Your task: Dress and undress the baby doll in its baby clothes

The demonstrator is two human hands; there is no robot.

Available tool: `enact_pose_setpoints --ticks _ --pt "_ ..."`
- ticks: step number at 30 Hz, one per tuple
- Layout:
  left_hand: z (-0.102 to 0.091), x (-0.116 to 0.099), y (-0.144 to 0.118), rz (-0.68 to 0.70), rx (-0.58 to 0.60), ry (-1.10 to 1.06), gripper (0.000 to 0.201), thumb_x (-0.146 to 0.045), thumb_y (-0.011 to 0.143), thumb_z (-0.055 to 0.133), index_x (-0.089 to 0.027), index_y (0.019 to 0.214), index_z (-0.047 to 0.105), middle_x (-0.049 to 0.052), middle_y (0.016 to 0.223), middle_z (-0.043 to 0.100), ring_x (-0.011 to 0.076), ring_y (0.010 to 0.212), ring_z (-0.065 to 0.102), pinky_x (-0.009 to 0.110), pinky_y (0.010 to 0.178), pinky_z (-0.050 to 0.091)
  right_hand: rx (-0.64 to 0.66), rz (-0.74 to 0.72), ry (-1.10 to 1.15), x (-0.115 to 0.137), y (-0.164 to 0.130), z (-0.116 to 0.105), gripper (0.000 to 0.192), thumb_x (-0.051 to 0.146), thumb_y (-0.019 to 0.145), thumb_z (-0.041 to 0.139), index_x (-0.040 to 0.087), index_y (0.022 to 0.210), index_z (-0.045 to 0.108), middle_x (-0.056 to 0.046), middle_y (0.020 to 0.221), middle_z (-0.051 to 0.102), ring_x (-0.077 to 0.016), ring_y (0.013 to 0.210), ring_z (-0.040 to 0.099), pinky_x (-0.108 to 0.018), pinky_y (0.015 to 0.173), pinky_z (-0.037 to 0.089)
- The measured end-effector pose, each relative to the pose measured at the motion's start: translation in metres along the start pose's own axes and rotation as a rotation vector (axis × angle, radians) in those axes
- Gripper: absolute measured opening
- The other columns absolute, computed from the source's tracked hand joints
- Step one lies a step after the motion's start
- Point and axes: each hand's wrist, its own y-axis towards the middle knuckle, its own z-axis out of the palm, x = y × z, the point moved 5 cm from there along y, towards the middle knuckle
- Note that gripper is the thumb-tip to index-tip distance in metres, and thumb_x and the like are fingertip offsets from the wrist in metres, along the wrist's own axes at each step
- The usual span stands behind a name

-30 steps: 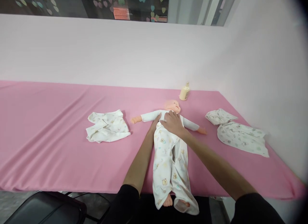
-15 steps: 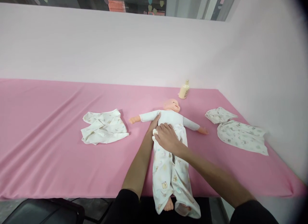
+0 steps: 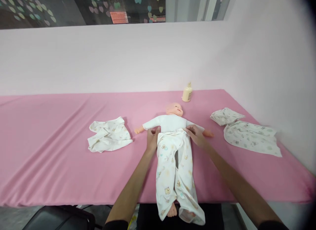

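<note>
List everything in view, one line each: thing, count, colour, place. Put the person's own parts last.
baby doll: one, pale skin with a white top, on its back in the middle of the table, feet over the near edge
printed trousers: one pair, white with small coloured figures, on the doll's legs up to the waist
folded garment: one, white printed, left of the doll
spread garment: one, white printed, right of the doll by the wall
bottle: one, cream, upright beyond the doll's head
table cover: one, pink, over the whole table
chair: one, black, below the table's near edge at left
left hand: at the waistband's left side
right hand: at the waistband's right side
</note>
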Motion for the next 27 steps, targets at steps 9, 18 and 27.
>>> enact_pose_setpoints --ticks 9,18,27 --pt "0.007 -0.009 -0.030 0.156 0.127 0.127 0.034 -0.055 0.092 0.050 -0.021 0.096 0.048 0.001 0.092 0.052 0.0140 0.082 0.049 0.027 0.076 0.042 -0.235 -0.026 0.037 -0.014 -0.008 0.015 0.035 0.056 0.085 0.058 0.023 0.088 0.048 0.001 0.081 0.053 -0.0169 0.076 0.051 -0.032 0.074 0.043" --pt "0.006 0.001 -0.028 0.123 0.081 0.304 0.047 -0.057 0.095 0.039 -0.020 0.067 0.032 -0.001 0.067 0.041 0.0153 0.069 0.040 0.028 0.065 0.033 -0.371 0.067 -0.003 -0.008 -0.021 0.019 0.041 0.060 0.084 0.059 0.022 0.078 0.045 0.002 0.074 0.048 -0.0160 0.072 0.046 -0.030 0.069 0.039" --pt "0.000 -0.007 -0.048 0.051 0.165 0.271 0.047 -0.064 0.089 0.047 -0.020 0.074 0.036 -0.002 0.072 0.037 0.0131 0.067 0.037 0.027 0.062 0.035 -0.258 0.038 -0.038 -0.006 -0.020 0.020 0.044 0.062 0.086 0.054 0.022 0.072 0.044 0.001 0.071 0.050 -0.0166 0.070 0.047 -0.030 0.068 0.039"
